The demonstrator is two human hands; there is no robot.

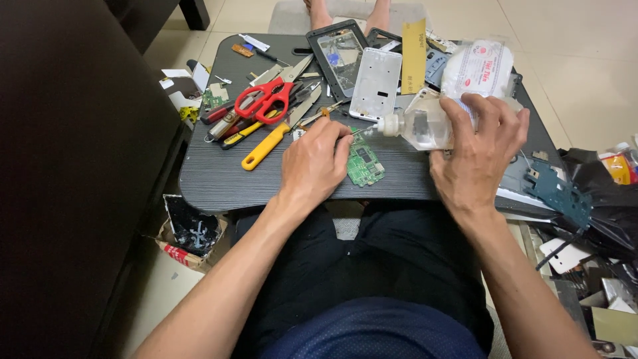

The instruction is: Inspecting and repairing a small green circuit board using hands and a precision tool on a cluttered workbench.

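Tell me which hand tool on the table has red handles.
The scissors, lying in the tool pile left of the white phone frame; the yellow-handled tool nearby differs.

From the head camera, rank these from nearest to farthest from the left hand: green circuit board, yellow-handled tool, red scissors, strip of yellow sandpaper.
1. Green circuit board: touching the left hand, at its right edge.
2. Yellow-handled tool: just left of the hand.
3. Red scissors: farther up the table, to the left.
4. Strip of yellow sandpaper: at the far end, to the right.
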